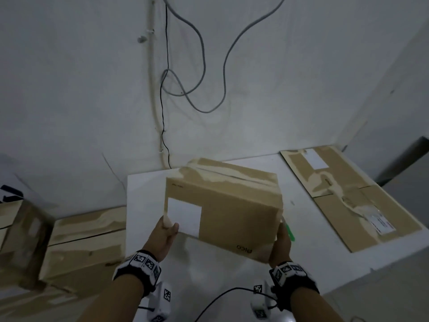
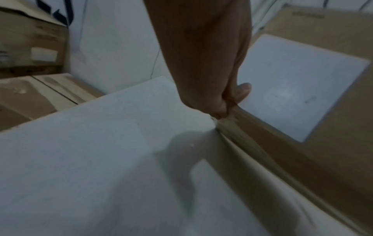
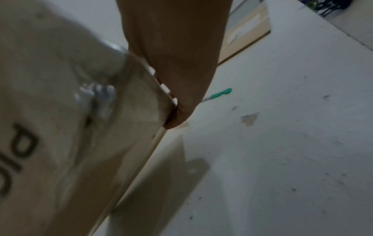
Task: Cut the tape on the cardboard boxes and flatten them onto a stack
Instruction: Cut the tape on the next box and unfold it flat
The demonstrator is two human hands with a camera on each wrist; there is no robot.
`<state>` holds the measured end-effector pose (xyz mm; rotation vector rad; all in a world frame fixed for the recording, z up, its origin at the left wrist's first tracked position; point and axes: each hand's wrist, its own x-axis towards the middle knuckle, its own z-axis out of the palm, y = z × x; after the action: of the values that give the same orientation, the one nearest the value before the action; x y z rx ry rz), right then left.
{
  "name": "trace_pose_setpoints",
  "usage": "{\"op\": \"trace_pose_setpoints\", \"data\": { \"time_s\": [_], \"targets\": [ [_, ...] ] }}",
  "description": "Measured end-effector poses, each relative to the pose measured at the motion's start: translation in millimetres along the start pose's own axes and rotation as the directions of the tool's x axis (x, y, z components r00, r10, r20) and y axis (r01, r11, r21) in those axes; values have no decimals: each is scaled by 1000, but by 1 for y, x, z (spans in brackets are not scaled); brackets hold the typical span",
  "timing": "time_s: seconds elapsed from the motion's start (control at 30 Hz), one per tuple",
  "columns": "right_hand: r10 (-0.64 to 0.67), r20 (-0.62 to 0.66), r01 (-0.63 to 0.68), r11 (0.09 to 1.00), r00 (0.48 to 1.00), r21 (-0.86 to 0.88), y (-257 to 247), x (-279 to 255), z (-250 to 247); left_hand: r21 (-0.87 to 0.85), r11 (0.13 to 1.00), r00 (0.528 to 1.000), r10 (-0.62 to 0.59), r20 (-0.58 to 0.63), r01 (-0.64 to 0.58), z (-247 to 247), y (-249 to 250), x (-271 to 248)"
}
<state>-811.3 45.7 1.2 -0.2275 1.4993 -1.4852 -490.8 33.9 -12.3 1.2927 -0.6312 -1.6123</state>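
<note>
Now you've got the taped box (image 1: 222, 205) lifted over the white table (image 1: 148, 189), left hand (image 1: 166, 238) pinching its near-left edge, right hand (image 1: 279, 245) clamped on the near-right one. It looks like the positioning step: set it down seam-up, then reach for the green cutter (image 1: 290, 231) at your 3 o'clock. The flattened stack (image 1: 348, 205) waits at 2 o'clock. Head view shows both grips; only the right wrist view shows the cutter lying clear on the table.
</note>
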Motion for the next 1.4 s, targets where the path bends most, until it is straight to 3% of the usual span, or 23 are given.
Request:
{"op": "trace_pose_setpoints", "data": {
  "time_s": [0.13, 0.23, 0.3, 0.37, 0.43, 0.53, 0.6, 0.67, 0.77, 0.87, 1.1, 1.17, 1.23, 1.3, 1.4],
  "targets": [
    [29, -4, -29, 990, 1000, -140, 8, 27, -15, 222, 975, 968, 44, -247, 13, 13, -26, 5],
    [108, 51, -88, 950, 993, -301, 11, 49, -27, 72, 994, 899, 102, -426, -79, 34, -44, 4],
    [17, 89, 26, 885, 996, -465, 11, 72, -41, -108, 983, 835, 68, -546, -150, 49, -43, 1],
    [-155, 126, 200, 742, 980, -640, 4, 98, -55, -206, 953, 819, 66, -570, -220, 67, -32, -1],
    [-245, 253, 347, 522, 936, -779, -3, 127, -68, -83, 954, 754, 172, -634, -287, 84, -24, -3],
    [-185, 496, 522, 134, 848, -842, -5, 169, -88, 111, 946, 616, 285, -735, -305, 101, -23, -1],
    [-137, 548, 557, 39, 825, -830, -3, 183, -96, 227, 960, 551, 280, -786, -164, 117, -23, -5],
    [-143, 546, 559, 83, 826, -825, -4, 186, -101, 290, 952, 537, 296, -790, -98, 132, -27, -8],
    [-155, 505, 528, 241, 849, -814, -6, 186, -107, 354, 930, 529, 349, -773, -96, 142, -26, -13],
    [-137, 482, 500, 301, 866, -812, -19, 183, -104, 358, 932, 564, 327, -758, -58, 139, -24, -16],
    [-447, 486, 659, 451, 751, -602, -95, 167, -18, 417, 909, 650, 324, -687, -12, 121, -8, -12],
    [-466, 535, 710, 462, 705, -532, -118, 156, 15, 453, 891, 674, 314, -669, 34, 119, -3, -12],
    [-429, 643, 769, 425, 635, -477, -138, 133, 46, 627, 763, 658, 390, -644, 161, 123, 2, -12],
    [-379, 718, 802, 405, 584, -438, -143, 106, 75, 817, 531, 648, 546, -531, 222, 130, 7, -13],
    [-248, 801, 816, 376, 545, -439, -126, 73, 111, 957, 251, 754, 599, -270, 143, 135, 8, -4]
  ]
}}
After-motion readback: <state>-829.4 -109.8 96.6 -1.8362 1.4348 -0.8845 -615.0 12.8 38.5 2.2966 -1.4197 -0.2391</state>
